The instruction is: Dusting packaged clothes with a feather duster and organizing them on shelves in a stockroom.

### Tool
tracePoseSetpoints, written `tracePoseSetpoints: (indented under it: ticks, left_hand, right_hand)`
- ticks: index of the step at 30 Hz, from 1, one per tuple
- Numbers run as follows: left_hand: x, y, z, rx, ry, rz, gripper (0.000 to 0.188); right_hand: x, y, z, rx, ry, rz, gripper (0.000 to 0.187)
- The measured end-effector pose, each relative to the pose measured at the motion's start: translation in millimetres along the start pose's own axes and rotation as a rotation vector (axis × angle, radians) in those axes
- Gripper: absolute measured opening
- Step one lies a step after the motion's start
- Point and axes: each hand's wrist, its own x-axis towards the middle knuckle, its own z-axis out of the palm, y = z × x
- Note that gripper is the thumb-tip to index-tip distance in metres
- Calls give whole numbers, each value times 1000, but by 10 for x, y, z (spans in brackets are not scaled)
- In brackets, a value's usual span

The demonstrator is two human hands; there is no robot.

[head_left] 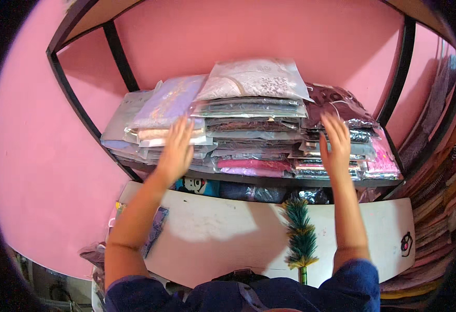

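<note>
Bags (pixel 254 106): thin clear plastic, glossy, crinkled at the edges
Cloth (pixel 172 99): soft-looking folded fabric under the plastic
Counter (pixel 212 229): smooth, with a faint sheen
Duster (pixel 301 234): rough, feathery tufts; glossy stem
Wall (pixel 46 156): smooth, mostly matt
Frame (pixel 400 67): smooth; metal or wood, unclear
Sleeve (pixel 360 275): matt cloth

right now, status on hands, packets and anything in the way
Left hand open by left packet stacks; right hand open by right stack. Contact unclear. Feather duster on table, clear of hands.
</note>
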Motion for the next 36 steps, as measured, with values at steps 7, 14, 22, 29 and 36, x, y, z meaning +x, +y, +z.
tracePoseSetpoints:
  ticks: [7, 14, 22, 29, 36]
  left_hand:
    - [-2808, 676, 561, -356, -543, -534, 75]
    - [-4677, 1300, 494, -291, -967, -609, 69]
    - [-4874, 979, -94, -714, -536, -701, 36]
    - [-5212, 1082, -978, -692, -294, -850, 33]
    - [-6023, 1087, -1924, -530, 16, -917, 32]
  right_hand:
    - [-1860, -1124, -93, 375, -292, 372, 35]
    - [-3731, -2280, -50, 283, -1196, 139, 58]
    - [-3638, -3167, -43, 232, -1485, 100, 69]
    - [-4083, -3661, -299, 99, -1245, 281, 71]
    - [-4186, -3797, -381, 0, -1239, 341, 68]
